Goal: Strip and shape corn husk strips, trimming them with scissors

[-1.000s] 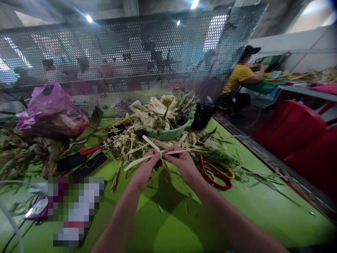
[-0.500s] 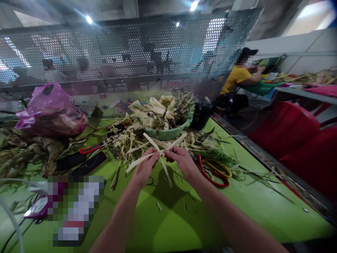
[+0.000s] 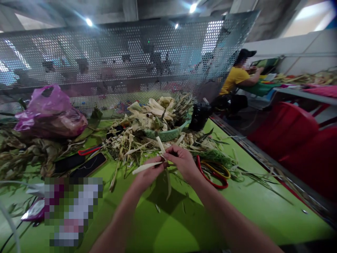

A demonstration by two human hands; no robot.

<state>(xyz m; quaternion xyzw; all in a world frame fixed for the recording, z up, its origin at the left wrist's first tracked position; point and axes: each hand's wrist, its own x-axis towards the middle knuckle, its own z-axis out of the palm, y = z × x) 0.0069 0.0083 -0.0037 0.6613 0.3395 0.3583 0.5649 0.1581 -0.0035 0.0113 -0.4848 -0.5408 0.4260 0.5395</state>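
Note:
Pale, dry husk-like leaf strips [image 3: 147, 167] cross each other between my two hands, above the green table. My left hand [image 3: 150, 174] pinches them from the left, with one strip lying over its fingers. From the right, my right hand [image 3: 180, 160] pinches the same crossing with thumb and fingers. One strip end points up and away, and another hangs down below the hands. The exact crossing is partly hidden by my fingertips. Just behind lies a heap of dry husk scraps [image 3: 131, 140] around a green basket [image 3: 165, 135] piled with husks.
Red-handled scissors [image 3: 213, 175] lie right of my hands, beside green fibres [image 3: 221, 156]. A black cup [image 3: 199, 116] stands behind. At left are a phone [image 3: 88, 165] and a purple plastic bag [image 3: 51, 112]. A person in yellow [image 3: 235, 79] sits beyond red chairs [image 3: 284, 123].
My hands have come closer together and slightly lower, the right one turning over the crossing. The strips have shifted with them; the upper-right end no longer shows clearly.

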